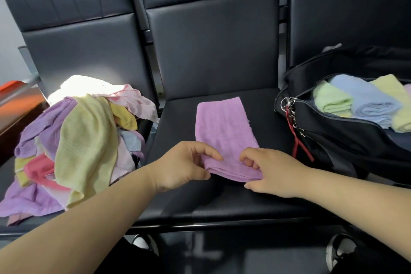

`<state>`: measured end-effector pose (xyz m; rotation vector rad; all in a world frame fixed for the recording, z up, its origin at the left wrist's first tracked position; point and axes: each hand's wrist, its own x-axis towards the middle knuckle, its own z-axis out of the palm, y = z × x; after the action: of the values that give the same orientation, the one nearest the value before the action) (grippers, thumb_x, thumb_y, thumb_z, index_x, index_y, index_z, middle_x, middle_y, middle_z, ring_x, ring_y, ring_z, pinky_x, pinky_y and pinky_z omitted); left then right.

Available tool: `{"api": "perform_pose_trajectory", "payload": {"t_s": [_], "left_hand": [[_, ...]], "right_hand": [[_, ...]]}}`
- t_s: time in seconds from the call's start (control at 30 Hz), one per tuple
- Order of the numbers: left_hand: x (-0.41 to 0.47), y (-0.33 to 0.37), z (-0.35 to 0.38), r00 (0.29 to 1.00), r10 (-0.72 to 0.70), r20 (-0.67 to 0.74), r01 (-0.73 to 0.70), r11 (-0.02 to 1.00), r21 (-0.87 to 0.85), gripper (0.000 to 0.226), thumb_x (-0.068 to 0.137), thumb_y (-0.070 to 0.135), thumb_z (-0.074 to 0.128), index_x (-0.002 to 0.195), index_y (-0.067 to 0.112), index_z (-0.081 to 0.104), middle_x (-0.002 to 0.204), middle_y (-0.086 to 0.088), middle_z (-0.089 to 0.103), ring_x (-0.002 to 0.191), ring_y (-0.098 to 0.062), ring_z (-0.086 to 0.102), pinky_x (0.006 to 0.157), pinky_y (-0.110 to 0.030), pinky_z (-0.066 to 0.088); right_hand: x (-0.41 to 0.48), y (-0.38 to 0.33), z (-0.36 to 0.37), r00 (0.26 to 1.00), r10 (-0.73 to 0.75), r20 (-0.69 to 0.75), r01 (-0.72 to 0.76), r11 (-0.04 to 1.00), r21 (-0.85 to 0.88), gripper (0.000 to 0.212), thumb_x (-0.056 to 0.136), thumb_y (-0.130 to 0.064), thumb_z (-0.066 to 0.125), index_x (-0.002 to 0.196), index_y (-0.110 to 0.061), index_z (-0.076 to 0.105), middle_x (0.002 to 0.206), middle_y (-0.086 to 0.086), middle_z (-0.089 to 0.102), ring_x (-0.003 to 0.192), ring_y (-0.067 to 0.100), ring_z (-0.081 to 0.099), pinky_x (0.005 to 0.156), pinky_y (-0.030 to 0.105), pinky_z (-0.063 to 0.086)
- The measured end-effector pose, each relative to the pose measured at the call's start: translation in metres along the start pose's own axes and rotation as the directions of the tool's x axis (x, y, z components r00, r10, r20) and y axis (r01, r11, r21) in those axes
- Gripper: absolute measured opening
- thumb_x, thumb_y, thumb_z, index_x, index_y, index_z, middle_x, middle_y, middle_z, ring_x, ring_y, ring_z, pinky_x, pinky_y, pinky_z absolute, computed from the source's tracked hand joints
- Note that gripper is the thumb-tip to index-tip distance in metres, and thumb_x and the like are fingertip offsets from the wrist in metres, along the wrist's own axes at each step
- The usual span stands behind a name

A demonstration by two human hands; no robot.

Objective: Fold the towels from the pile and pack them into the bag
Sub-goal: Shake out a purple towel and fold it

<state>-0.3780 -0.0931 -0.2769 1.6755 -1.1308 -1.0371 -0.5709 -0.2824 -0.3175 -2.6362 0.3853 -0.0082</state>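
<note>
A purple towel [223, 128] lies folded into a long strip on the middle black seat [262, 198]. My left hand [184, 165] pinches its near left corner. My right hand [270, 172] pinches the near right corner of the same folded edge. On the left seat sits the pile of loose towels [82, 140] in purple, yellow, pink and white. On the right seat the black bag [347, 138] stands unzipped, with several folded towels [364, 102] in green, blue and yellow lined up inside.
Black padded seat backs [213, 46] rise behind all three seats. A key ring with a red strap [295, 131] hangs from the bag's near end. A dark wooden surface [15, 109] stands at the far left. My shoes [340, 251] show below the seat edge.
</note>
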Motion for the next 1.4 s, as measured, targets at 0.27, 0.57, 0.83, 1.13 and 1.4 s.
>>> {"api": "perform_pose_trajectory", "payload": {"t_s": [0.27, 0.57, 0.83, 1.13, 1.4], "left_hand": [[0.0, 0.001, -0.005, 0.966, 0.116, -0.231, -0.075, 0.981, 0.178, 0.03, 0.086, -0.004, 0.074, 0.088, 0.025, 0.078, 0.088, -0.003, 0.074, 0.082, -0.016, 0.063, 0.086, -0.045, 0.054], [-0.022, 0.035, -0.028, 0.961, 0.184, -0.208, -0.141, 0.969, 0.203, 0.009, 0.08, 0.019, 0.073, 0.088, 0.022, 0.075, 0.09, -0.017, 0.071, 0.08, -0.014, 0.064, 0.079, -0.03, 0.053], [-0.022, 0.046, -0.028, 0.984, 0.131, -0.12, -0.135, 0.991, -0.021, 0.009, 0.087, 0.009, 0.073, 0.094, 0.015, 0.074, 0.089, -0.007, 0.066, 0.081, -0.015, 0.06, 0.073, -0.025, 0.051], [0.038, 0.017, -0.035, 0.899, -0.016, -0.437, 0.0, 0.999, -0.036, 0.013, 0.095, 0.005, 0.066, 0.091, 0.015, 0.074, 0.072, 0.002, 0.058, 0.072, -0.014, 0.056, 0.066, -0.028, 0.055], [0.1, -0.025, -0.047, 0.79, -0.017, -0.613, 0.156, 0.972, 0.174, 0.013, 0.094, 0.017, 0.066, 0.102, 0.026, 0.068, 0.092, 0.007, 0.069, 0.082, -0.014, 0.064, 0.072, -0.027, 0.049]], "right_hand": [[-0.002, -0.003, -0.015, 0.996, 0.035, -0.084, -0.023, 0.99, 0.138, 0.041, 0.082, -0.014, 0.066, 0.115, -0.035, 0.057, 0.101, -0.013, 0.063, 0.08, 0.006, 0.058, 0.079, 0.024, 0.05], [-0.006, -0.016, -0.064, 0.991, 0.065, -0.114, 0.018, 0.796, 0.606, 0.032, 0.081, 0.008, 0.071, 0.088, -0.023, 0.071, 0.074, 0.013, 0.063, 0.064, 0.014, 0.054, 0.061, 0.023, 0.048], [0.0, -0.013, -0.077, 0.986, 0.116, 0.12, -0.161, 0.491, 0.856, 0.028, 0.089, 0.016, 0.06, 0.089, -0.01, 0.07, 0.077, 0.006, 0.058, 0.059, 0.01, 0.055, 0.055, 0.021, 0.051], [0.05, 0.007, -0.064, 0.911, 0.405, -0.084, -0.175, 0.561, 0.809, 0.025, 0.085, 0.009, 0.062, 0.094, -0.011, 0.073, 0.082, 0.003, 0.07, 0.076, 0.014, 0.064, 0.073, 0.034, 0.058], [0.102, 0.038, -0.04, 0.814, 0.53, -0.237, -0.235, 0.674, 0.701, 0.016, 0.08, -0.013, 0.077, 0.089, -0.025, 0.073, 0.093, -0.001, 0.073, 0.094, 0.023, 0.07, 0.091, 0.046, 0.06]]}}
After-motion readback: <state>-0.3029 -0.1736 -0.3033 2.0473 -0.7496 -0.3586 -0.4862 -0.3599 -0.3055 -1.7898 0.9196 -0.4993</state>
